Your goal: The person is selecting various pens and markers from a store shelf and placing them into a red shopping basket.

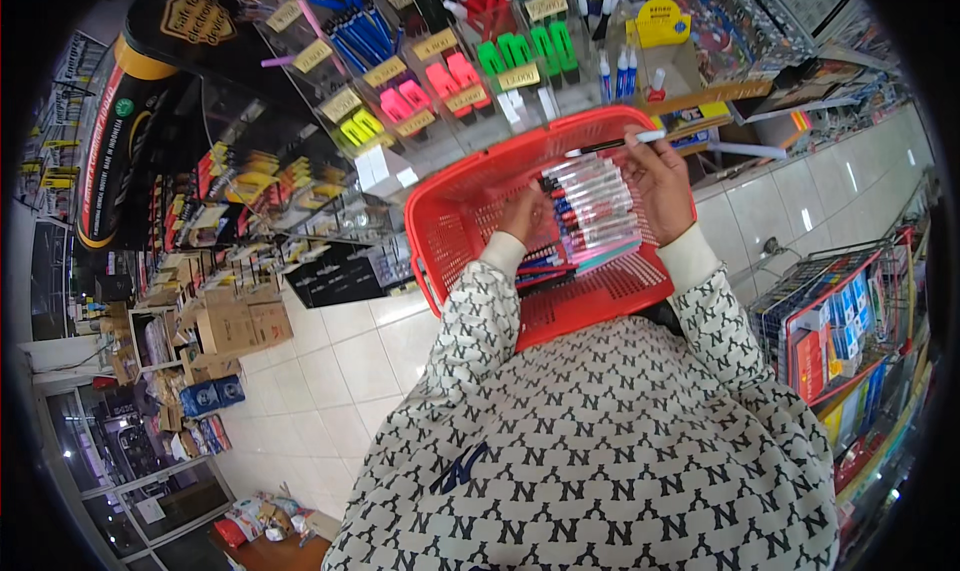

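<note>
My right hand (661, 188) holds a black-and-white marker (600, 148) between thumb and fingers, over the right end of a red plastic shopping basket (465, 169). In the basket lies a row of clear-barrelled pens (596, 196) with black, blue and red ends. My left hand (527, 214) is inside the basket at the left ends of these pens; its fingertips are partly blurred, so a grip cannot be made out. Pastel-coloured pens (607, 254) lie at the near side of the row, and darker pens (544, 262) sit lower, beside my left wrist.
Beyond the basket stands a clear display rack with green highlighters (514, 53), pink highlighters (405, 99) and blue pens (360, 38). White boxes (382, 172) sit at its front edge. A loaded wire cart (832, 323) is at right. Cardboard cartons (244, 327) stand at left on the tiled floor.
</note>
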{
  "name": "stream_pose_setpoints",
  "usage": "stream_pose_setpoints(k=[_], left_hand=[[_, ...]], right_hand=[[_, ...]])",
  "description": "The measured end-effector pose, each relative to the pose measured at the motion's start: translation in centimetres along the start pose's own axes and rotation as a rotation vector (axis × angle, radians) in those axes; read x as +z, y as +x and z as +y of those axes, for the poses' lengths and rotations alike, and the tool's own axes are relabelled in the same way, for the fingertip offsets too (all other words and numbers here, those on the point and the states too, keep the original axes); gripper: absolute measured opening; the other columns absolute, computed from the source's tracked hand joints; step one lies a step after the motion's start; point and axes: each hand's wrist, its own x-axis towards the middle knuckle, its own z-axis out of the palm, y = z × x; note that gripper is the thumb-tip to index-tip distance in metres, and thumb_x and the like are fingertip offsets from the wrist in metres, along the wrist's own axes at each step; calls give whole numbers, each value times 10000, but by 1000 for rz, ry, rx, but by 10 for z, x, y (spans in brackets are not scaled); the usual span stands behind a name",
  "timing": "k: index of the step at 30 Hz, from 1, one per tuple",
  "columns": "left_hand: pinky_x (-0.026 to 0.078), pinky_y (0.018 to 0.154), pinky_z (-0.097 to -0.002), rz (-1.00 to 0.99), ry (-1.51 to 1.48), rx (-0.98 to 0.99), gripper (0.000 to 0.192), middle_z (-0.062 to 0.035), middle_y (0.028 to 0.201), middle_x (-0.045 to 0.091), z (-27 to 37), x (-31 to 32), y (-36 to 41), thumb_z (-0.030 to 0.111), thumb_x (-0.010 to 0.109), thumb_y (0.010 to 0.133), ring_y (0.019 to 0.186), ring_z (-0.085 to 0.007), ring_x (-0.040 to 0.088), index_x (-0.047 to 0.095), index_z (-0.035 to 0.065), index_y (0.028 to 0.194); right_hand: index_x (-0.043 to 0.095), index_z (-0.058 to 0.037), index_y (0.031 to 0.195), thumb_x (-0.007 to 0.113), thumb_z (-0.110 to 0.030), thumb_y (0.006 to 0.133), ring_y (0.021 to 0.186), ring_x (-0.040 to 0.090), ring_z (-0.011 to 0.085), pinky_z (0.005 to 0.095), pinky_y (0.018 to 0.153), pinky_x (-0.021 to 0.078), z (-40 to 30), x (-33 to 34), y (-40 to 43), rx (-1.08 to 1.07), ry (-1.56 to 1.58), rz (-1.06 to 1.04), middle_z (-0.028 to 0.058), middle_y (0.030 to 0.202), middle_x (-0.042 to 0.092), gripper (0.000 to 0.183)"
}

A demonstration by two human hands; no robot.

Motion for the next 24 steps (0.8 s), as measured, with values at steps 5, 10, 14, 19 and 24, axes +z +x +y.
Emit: stream_pose_setpoints(k=[5, 10, 14, 19, 24], left_hand=[[464, 895, -475, 201, 1486, -37, 457, -163, 1241, 526, -51, -3, -8, 363, 601, 819, 1120, -327, 547, 551, 96, 1186], [420, 921, -474, 3, 1630, -77, 496, -134, 1277, 511, -48, 7, -18, 376, 626, 800, 1169, -302, 519, 550, 98, 1203], [395, 953, -466, 2, 1715, -106, 343, -97, 1254, 569, -54, 11, -14, 253, 548, 851, 1138, -276, 560, 593, 130, 1168], [438, 927, -444, 36, 1657, -93, 274, -91, 1177, 623, -71, 8, -7, 156, 481, 886, 1107, -246, 591, 633, 129, 1112], [475, 905, -413, -153, 1548, -52, 350, -187, 1112, 624, -72, -19, -2, 233, 647, 768, 1057, -340, 595, 639, 85, 1086]], right_hand=[[635, -17, 1073, 656, -153, 872, 800, 510, 53, 205, 649, 398, -74, 23, 41, -687, -595, 76, 14, 943, 623, 244], [651, -19, 1039, 667, -154, 854, 797, 560, 81, 226, 694, 440, -119, 48, 97, -892, -500, 48, 42, 951, 654, 230], [661, -14, 1007, 685, -245, 817, 730, 607, 167, 296, 693, 472, -105, 48, 155, -784, -937, -35, 90, 805, 658, 300], [644, 7, 983, 706, -263, 788, 741, 612, 230, 316, 692, 480, -71, 37, 168, -616, -1057, -82, 133, 852, 646, 338], [629, -10, 1030, 691, -196, 811, 760, 610, 210, 314, 711, 484, -67, 24, 127, -852, -1074, 74, 114, 868, 618, 294]])
